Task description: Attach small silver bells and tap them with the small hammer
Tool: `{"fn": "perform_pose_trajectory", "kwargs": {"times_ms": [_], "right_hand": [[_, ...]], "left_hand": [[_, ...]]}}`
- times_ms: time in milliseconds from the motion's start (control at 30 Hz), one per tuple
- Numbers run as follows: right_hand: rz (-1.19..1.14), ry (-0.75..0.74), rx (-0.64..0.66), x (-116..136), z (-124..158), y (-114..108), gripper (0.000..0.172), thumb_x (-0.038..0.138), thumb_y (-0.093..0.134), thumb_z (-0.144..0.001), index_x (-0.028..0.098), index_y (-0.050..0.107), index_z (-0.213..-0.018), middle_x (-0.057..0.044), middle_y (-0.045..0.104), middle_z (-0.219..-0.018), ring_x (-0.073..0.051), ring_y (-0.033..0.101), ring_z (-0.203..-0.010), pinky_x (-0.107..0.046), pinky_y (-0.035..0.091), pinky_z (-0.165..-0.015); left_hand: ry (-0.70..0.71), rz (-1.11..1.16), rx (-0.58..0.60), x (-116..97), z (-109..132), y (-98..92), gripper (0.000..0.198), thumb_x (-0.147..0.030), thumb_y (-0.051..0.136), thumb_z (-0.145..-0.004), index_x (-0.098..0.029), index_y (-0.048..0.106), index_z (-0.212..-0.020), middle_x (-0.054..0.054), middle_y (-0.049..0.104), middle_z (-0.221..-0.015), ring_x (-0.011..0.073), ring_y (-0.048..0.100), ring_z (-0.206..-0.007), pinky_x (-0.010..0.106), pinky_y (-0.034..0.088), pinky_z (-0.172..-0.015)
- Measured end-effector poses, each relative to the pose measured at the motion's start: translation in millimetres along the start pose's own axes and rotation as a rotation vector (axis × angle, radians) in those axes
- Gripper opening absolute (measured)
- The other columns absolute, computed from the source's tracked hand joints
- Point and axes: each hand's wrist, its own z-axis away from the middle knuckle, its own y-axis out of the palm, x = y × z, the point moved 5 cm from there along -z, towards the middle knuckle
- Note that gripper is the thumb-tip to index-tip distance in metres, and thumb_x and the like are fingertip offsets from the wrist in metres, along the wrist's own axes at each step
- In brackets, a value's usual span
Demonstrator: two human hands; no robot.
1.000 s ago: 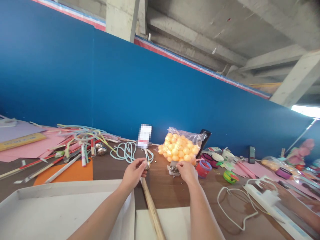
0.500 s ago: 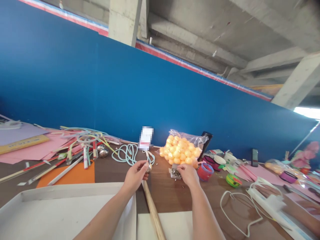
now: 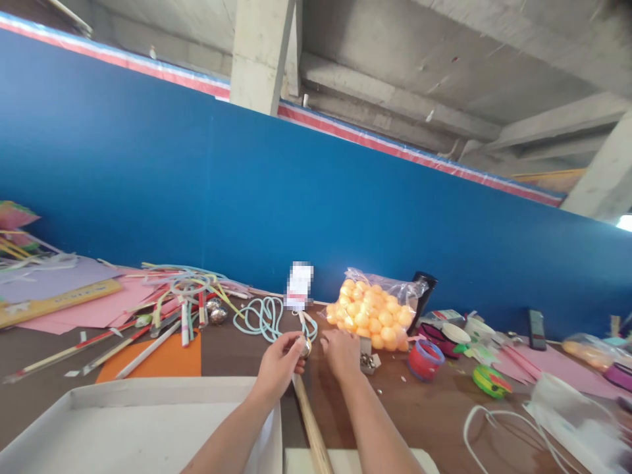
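A shiny metallic ball (image 3: 307,347) is held between the thumb and fingers of my left hand (image 3: 277,363). Just below it ends a pale wooden stick (image 3: 312,424); I cannot tell whether the two are joined. My right hand (image 3: 342,354) is a short gap to the right of the ball, its fingers drawn together and pointing left. Whatever is between those fingertips is too small or hidden to make out. Right of that hand stands a small open box (image 3: 365,346) of little metal pieces (image 3: 368,361).
Behind the hands lie a bag of orange balls (image 3: 372,313) and a pale blue cord (image 3: 259,319). A white tray (image 3: 162,390) occupies the left front. Red tape rolls (image 3: 425,359), a green roll (image 3: 491,382) and a white cable (image 3: 474,428) lie rightward. A blue partition (image 3: 316,197) borders the table.
My right hand has left the small box and moved left, close to the ball. My left hand still holds the ball. The whole view has shifted slightly.
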Motion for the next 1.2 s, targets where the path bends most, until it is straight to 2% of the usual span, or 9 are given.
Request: {"fn": "perform_pose_trajectory", "kwargs": {"times_ms": [133, 300, 533, 667, 767, 833, 933, 1067, 1200], "right_hand": [[0.04, -0.024, 0.019, 5.3, -6.5, 12.3, 0.019, 0.022, 0.048, -0.081, 0.022, 0.067, -0.076, -0.006, 0.069, -0.083, -0.022, 0.056, -0.087, -0.035, 0.029, -0.077], [0.06, -0.024, 0.016, 5.7, -6.5, 13.4, 0.021, 0.021, 0.046, -0.083, 0.022, 0.065, -0.076, -0.006, 0.068, -0.086, -0.022, 0.055, -0.089, -0.034, 0.028, -0.077], [0.039, -0.002, -0.061, 3.4, 10.0, -9.3, 0.018, 0.022, 0.044, -0.083, 0.023, 0.062, -0.08, -0.003, 0.066, -0.085, -0.02, 0.055, -0.086, -0.032, 0.029, -0.076], [-0.049, 0.069, -0.173, -19.2, 24.9, -36.9, 0.021, 0.026, 0.042, -0.084, 0.023, 0.062, -0.088, -0.004, 0.066, -0.089, -0.019, 0.056, -0.088, -0.03, 0.032, -0.078], [-0.211, 0.205, -0.255, -52.2, 36.3, -49.6, 0.022, 0.03, 0.043, -0.082, 0.022, 0.062, -0.091, -0.005, 0.067, -0.093, -0.019, 0.057, -0.091, -0.027, 0.036, -0.079], [-0.256, 0.338, -0.215, -76.4, 42.9, -47.0, 0.023, 0.032, 0.044, -0.081, 0.023, 0.061, -0.092, -0.004, 0.067, -0.093, -0.019, 0.059, -0.09, -0.026, 0.04, -0.073], [-0.252, 0.417, -0.157, -97.8, 48.6, -37.5, 0.02, 0.031, 0.046, -0.079, 0.025, 0.063, -0.087, -0.002, 0.069, -0.089, -0.019, 0.061, -0.084, -0.025, 0.041, -0.065], [-0.257, 0.419, -0.072, -100.6, 47.5, -23.6, 0.015, 0.032, 0.052, -0.076, 0.03, 0.066, -0.081, 0.003, 0.07, -0.086, -0.017, 0.062, -0.084, -0.022, 0.041, -0.063], [-0.251, 0.444, -0.036, -102.7, 46.6, -24.3, 0.02, 0.034, 0.051, -0.077, 0.032, 0.067, -0.088, 0.003, 0.07, -0.091, -0.017, 0.062, -0.085, -0.022, 0.042, -0.065]], "left_hand": [[-0.013, -0.015, -0.008, 2.8, -1.6, 1.2, 0.043, -0.047, 0.056, -0.071, -0.014, 0.06, -0.099, 0.003, 0.061, -0.075, 0.0115, 0.058, -0.054, 0.025, 0.051, -0.05], [-0.007, -0.023, -0.002, 4.0, -1.7, 2.0, 0.044, -0.047, 0.055, -0.072, -0.014, 0.058, -0.101, 0.004, 0.061, -0.077, 0.0115, 0.058, -0.056, 0.024, 0.051, -0.05], [-0.005, -0.017, 0.0, 4.0, -0.9, 1.5, 0.044, -0.048, 0.055, -0.072, -0.015, 0.059, -0.1, 0.004, 0.062, -0.077, 0.0116, 0.059, -0.056, 0.023, 0.05, -0.05], [-0.02, -0.002, -0.005, 1.6, -0.3, 1.5, 0.044, -0.047, 0.057, -0.07, -0.015, 0.06, -0.098, 0.004, 0.062, -0.074, 0.0118, 0.059, -0.054, 0.023, 0.049, -0.048], [0.002, -0.005, 0.011, -1.2, 0.6, 1.4, 0.043, -0.046, 0.058, -0.07, -0.014, 0.06, -0.098, 0.005, 0.064, -0.075, 0.0118, 0.059, -0.055, 0.024, 0.05, -0.05], [0.007, -0.02, 0.009, -1.4, 0.7, 0.3, 0.043, -0.046, 0.057, -0.07, -0.014, 0.06, -0.099, 0.005, 0.063, -0.075, 0.0117, 0.059, -0.055, 0.024, 0.051, -0.051], [0.013, -0.048, 0.016, -0.7, 0.3, -0.8, 0.043, -0.046, 0.056, -0.071, -0.015, 0.059, -0.102, 0.005, 0.063, -0.077, 0.0118, 0.059, -0.057, 0.025, 0.051, -0.053], [-0.005, -0.046, 0.02, -0.1, 0.7, -2.1, 0.045, -0.047, 0.058, -0.07, -0.015, 0.06, -0.101, 0.005, 0.064, -0.078, 0.0124, 0.06, -0.058, 0.025, 0.052, -0.054], [-0.009, -0.039, 0.009, -2.6, 2.2, -3.1, 0.045, -0.047, 0.059, -0.068, -0.015, 0.061, -0.1, 0.005, 0.065, -0.078, 0.0124, 0.06, -0.058, 0.024, 0.051, -0.053]]}}
